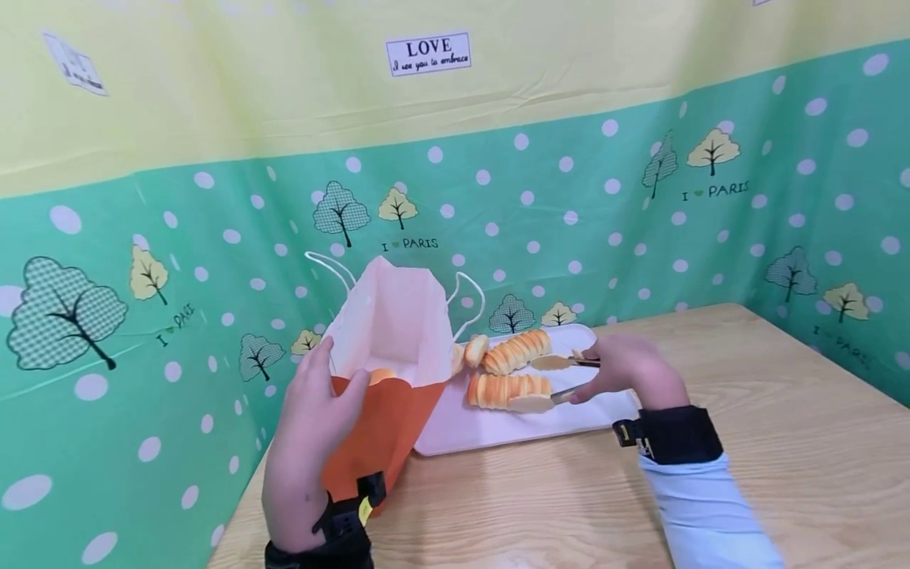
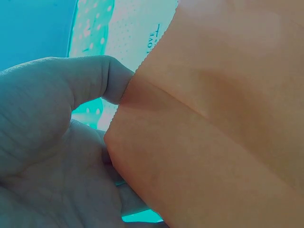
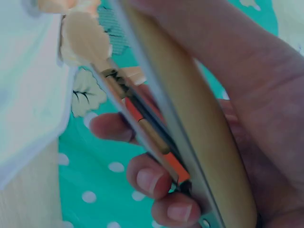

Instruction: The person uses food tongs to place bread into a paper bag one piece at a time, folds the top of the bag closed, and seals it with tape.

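Note:
My left hand holds the near left edge of an orange paper bag that has a white inside and white cord handles. In the left wrist view, the thumb hooks over the bag's jagged rim. A small yellow-orange thing shows in the bag's mouth; its kind is unclear. My right hand grips tongs with wood-coloured handles. Their tips are spread about the front ridged bread roll on a white tray. Another ridged roll lies just behind it.
Smaller bread pieces lie at the tray's left end, partly hidden by the bag. The tray stands on a wooden table. A green and yellow printed cloth hangs behind and along both sides.

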`<control>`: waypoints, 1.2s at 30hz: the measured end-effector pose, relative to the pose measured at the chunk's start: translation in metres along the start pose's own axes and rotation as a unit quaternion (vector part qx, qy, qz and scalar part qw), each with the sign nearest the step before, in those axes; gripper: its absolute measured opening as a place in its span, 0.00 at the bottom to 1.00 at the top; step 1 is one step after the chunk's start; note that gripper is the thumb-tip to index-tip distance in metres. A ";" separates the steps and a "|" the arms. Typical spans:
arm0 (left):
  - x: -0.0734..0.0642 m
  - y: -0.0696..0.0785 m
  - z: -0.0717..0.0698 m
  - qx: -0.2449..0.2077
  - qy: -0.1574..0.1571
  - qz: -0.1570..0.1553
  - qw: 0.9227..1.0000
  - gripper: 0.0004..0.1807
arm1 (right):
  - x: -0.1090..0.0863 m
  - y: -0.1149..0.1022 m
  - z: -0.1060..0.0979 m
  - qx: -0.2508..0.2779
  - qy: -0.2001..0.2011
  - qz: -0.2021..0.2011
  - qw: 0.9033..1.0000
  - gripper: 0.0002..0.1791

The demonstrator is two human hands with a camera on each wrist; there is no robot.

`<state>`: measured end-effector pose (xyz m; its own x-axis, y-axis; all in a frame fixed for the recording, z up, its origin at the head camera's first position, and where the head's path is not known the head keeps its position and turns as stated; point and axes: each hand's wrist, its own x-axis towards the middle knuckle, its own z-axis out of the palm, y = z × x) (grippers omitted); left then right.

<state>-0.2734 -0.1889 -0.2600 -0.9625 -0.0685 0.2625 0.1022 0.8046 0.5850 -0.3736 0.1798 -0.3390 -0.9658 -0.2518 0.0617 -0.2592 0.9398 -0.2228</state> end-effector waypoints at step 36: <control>0.003 -0.005 0.000 -0.011 0.021 0.003 1.000 0.40 | -0.023 -0.010 -0.039 0.092 0.114 0.031 0.989 0.51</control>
<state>-0.2768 -0.1933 -0.2622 -0.9506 -0.0886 0.2974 0.1142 0.7914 0.6006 -0.3490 0.1846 -0.3004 -0.9600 -0.1166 0.2545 -0.2152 0.8890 -0.4043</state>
